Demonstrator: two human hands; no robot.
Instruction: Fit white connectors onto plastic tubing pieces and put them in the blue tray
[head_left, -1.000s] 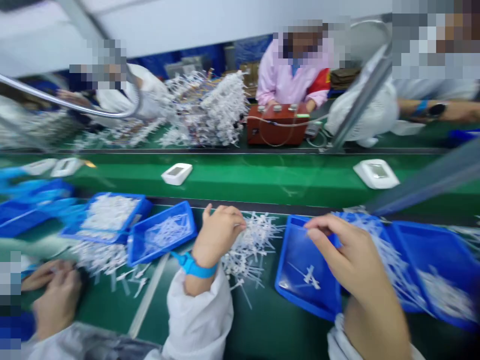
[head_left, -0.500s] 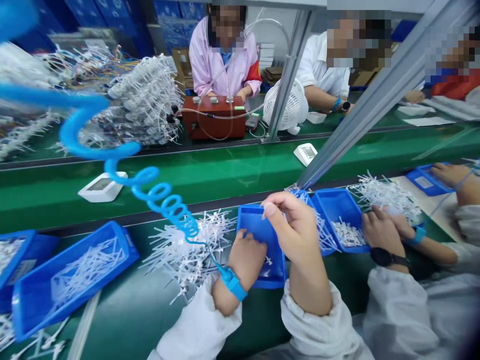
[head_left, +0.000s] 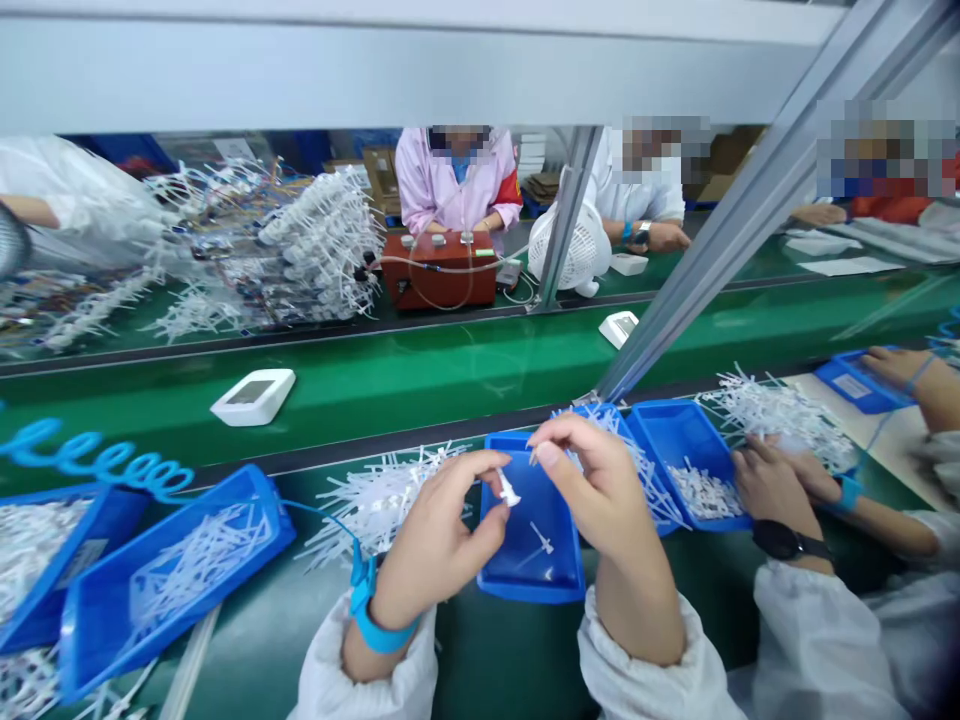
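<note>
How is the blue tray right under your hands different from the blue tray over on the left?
The middle tray is nearly bare, with one small white part lying in it; the left tray holds a heap of white parts. The middle tray lies flat; the left one looks tilted. Both are blue plastic. The left hand pinches a white piece above the middle tray.

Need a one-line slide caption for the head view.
Left hand pinches a small white plastic part over a blue tray, right hand meeting it, beside a green conveyor belt.

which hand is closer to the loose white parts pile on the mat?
Left. The left hand hovers at the white parts pile's right edge; the right hand is farther right, over the blue tray.
</note>
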